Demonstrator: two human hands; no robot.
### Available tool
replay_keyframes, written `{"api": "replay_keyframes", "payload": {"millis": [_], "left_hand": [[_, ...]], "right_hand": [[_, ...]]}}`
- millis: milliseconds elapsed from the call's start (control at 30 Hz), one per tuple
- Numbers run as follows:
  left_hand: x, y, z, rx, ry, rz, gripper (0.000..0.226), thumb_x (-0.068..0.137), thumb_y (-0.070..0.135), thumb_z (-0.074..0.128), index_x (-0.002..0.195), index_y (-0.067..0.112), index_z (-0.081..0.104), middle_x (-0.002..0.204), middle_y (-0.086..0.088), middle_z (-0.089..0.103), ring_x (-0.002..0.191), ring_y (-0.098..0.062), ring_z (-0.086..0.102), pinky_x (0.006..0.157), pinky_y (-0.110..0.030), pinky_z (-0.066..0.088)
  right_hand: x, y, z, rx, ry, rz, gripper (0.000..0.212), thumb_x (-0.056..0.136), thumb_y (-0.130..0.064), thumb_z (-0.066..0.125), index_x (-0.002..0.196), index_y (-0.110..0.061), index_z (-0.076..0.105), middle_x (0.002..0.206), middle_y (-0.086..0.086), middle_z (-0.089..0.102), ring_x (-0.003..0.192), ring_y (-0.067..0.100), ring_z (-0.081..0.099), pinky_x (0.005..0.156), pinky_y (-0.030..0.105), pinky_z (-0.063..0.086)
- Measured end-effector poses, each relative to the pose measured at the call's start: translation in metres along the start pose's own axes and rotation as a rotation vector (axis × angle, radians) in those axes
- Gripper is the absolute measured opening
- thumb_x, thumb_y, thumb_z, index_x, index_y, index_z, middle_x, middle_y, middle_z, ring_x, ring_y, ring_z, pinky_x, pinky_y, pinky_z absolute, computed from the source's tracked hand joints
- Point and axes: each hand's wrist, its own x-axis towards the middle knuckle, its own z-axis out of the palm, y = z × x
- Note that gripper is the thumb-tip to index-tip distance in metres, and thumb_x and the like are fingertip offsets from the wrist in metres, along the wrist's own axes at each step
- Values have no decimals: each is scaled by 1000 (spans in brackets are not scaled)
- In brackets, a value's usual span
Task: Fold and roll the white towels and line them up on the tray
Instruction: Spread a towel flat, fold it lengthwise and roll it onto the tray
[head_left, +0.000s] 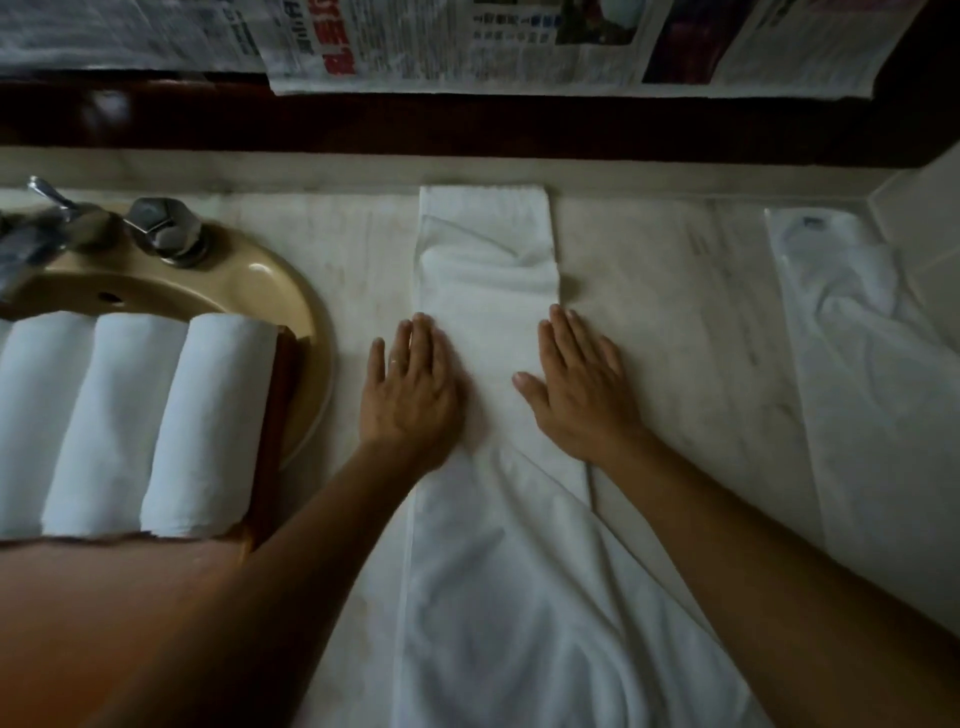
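Left hand (410, 384) and right hand (576, 384) press flat, fingers straight, on the folded towel (488, 291), smoothing it on the counter (649, 291) for rolling.

White towels (488, 332), beige sink (291, 291), reddish-brown tray (275, 415)

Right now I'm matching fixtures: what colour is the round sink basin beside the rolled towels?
The round sink basin is beige, a glossy tan; the head view shows it.

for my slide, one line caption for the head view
Both hands, left hand and right hand, flat on folded towel beside three rolled towels.
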Motion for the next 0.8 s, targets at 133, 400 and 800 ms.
{"api": "replay_keyframes", "payload": {"millis": [133,400,800], "left_hand": [[-57,18,19,-101,18,65,76,101,61,7,159,12,-3,165,-10,-12,154,-26,-8,123,-47,0],[-19,9,21,-117,72,48,74,100,62,2,158,18,-12,165,-5,-18,152,-20,-15,123,-46,-6],[-53,-6,23,-129,-38,92,76,96,69,1,157,27,-16,165,-1,-21,151,-17,-20,123,-44,-8]], "right_hand": [[-41,-12,3,36,11,-110,72,97,-56,27,153,-11,30,164,7,19,151,20,18,113,45,24],[11,-6,-8,34,11,-71,72,96,-55,22,151,-11,34,162,9,23,149,23,21,113,48,25],[9,-14,-9,43,-90,-125,71,98,-56,27,154,-13,27,165,5,14,151,20,12,114,46,20]]}}
